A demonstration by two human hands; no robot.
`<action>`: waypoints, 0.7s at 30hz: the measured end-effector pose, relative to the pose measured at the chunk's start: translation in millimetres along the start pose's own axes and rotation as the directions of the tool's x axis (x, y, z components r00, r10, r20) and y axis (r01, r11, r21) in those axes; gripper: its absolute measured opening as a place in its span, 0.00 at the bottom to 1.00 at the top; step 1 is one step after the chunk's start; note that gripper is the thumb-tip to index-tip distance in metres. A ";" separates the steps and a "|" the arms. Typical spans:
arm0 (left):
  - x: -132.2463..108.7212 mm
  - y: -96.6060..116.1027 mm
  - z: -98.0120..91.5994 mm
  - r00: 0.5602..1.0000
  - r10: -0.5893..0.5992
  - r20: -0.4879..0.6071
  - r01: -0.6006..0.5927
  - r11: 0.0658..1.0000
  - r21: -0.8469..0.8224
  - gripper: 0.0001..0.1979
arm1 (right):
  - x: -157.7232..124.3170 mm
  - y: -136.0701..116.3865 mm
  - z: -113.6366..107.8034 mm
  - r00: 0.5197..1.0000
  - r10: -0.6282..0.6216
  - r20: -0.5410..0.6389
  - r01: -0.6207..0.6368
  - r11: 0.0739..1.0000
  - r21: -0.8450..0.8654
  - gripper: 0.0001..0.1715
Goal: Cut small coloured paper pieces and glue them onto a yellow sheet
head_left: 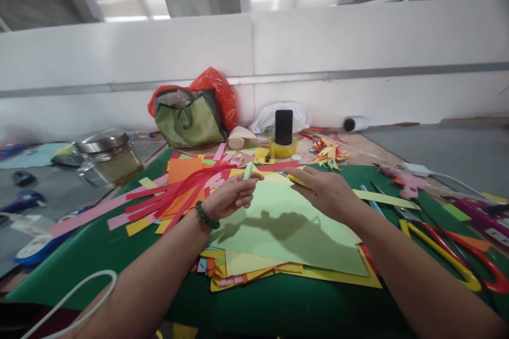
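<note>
Because it looks like paper, we judge the strip (248,171) to be next to weightless, easy to bend and quick to crease or tear, with a dry face that should not slide much. Doubled over, as it seems to be, it ought to be a little stiffer than a single layer; we think it is best taken low down, flat between thumb and forefinger, with light pressure so that the edges do not buckle. It stands nearly upright at the tips of our left hand (238,190), raised over the far part of the work, its lower end pinched and its upper end clear of the fingers. The other left fingers curl loosely below, and a bracelet (207,216) rings that wrist. To the right of the strip, apart from it, our right hand (324,188) grasps a tool (300,181) with yellow handles, its narrow tips pointing toward the strip; the hand's back hides much of the grip, so we cannot tell how tight it is. Beneath both hands lies a green sheet (338,254) on yellow paper (318,274), all on a dark green mat (115,254). Red strips (175,193) fan out beyond the left wrist, and big scissors (441,251) lie past the right forearm.
</note>
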State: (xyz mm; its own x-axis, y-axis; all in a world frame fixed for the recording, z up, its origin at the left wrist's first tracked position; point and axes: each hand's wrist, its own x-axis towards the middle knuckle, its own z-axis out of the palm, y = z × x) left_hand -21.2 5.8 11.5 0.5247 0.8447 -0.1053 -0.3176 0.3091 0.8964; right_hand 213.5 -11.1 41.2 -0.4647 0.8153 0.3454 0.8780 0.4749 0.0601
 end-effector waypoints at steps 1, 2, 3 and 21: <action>0.0 0.0 0.7 1.000 -0.001 -0.002 0.001 1.000 0.009 0.09 | -0.8 -0.8 0.1 1.000 -0.012 -0.010 0.012 0.999 -0.050 0.21; -0.1 0.0 1.4 1.000 -0.003 0.000 0.003 1.000 0.021 0.08 | -1.5 -1.2 0.2 1.000 -0.021 -0.019 0.019 0.995 -0.093 0.22; -0.3 -0.1 2.1 1.000 -0.005 0.005 0.005 0.999 0.033 0.08 | -2.0 -1.2 0.5 0.999 -0.029 -0.028 0.025 0.991 -0.128 0.23; -1.9 1.6 2.6 1.000 -0.012 -0.004 0.012 0.994 0.105 0.09 | -3.7 8.0 0.4 0.992 -0.092 -0.088 0.070 0.971 -0.228 0.31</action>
State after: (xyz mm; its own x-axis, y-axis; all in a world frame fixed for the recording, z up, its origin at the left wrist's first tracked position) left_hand -20.7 3.5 14.3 0.5256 0.8425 -0.1177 -0.2262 0.2718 0.9354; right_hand 222.2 -10.2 39.9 -0.5316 0.7359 0.4193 0.8464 0.4426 0.2961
